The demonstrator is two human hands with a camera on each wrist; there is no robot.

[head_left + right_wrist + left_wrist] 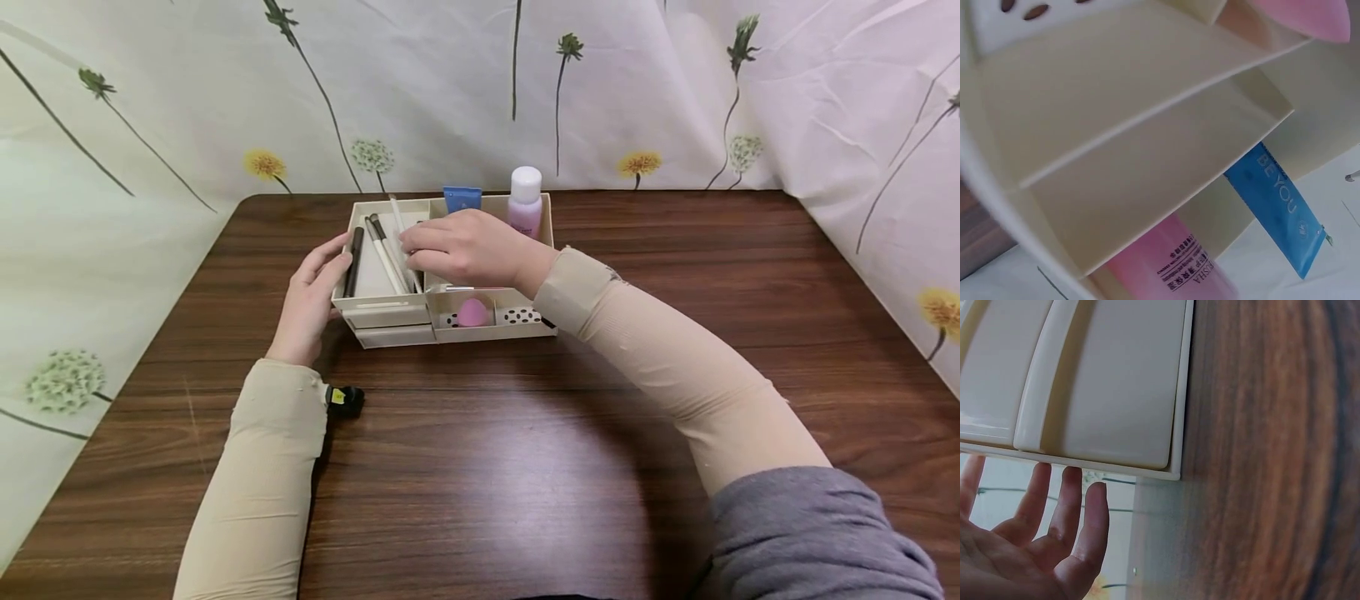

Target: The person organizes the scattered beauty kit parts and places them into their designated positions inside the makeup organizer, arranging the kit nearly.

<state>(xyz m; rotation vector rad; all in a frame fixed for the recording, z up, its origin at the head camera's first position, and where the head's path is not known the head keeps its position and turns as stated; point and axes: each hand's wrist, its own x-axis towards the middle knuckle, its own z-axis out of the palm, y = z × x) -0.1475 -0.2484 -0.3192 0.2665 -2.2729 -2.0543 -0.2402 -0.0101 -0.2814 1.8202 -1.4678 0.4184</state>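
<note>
A cream desktop organizer (pixel 390 312) with drawers stands on the table. Against its left side rests my left hand (pixel 303 292), fingertips at the wall; the left wrist view shows these fingers (pixel 1038 497) along the edge beside the drawer fronts. My right hand (pixel 468 246) reaches over the left compartment, its curled fingertips pinching a pale makeup brush (pixel 396 213); the thumb is hidden. Beside that brush lie dark-tipped brushes (pixel 386 254) and a black pen-like stick (pixel 354 260).
A blue tube (pixel 461 198) and a pink bottle (pixel 525 208) with white cap stand in the organizer's rear right section. A pink sponge (pixel 472 313) sits in a front cubby, beside a spotted piece (pixel 521 315). A floral cloth (pixel 465 92) hangs behind the table (pixel 480 467).
</note>
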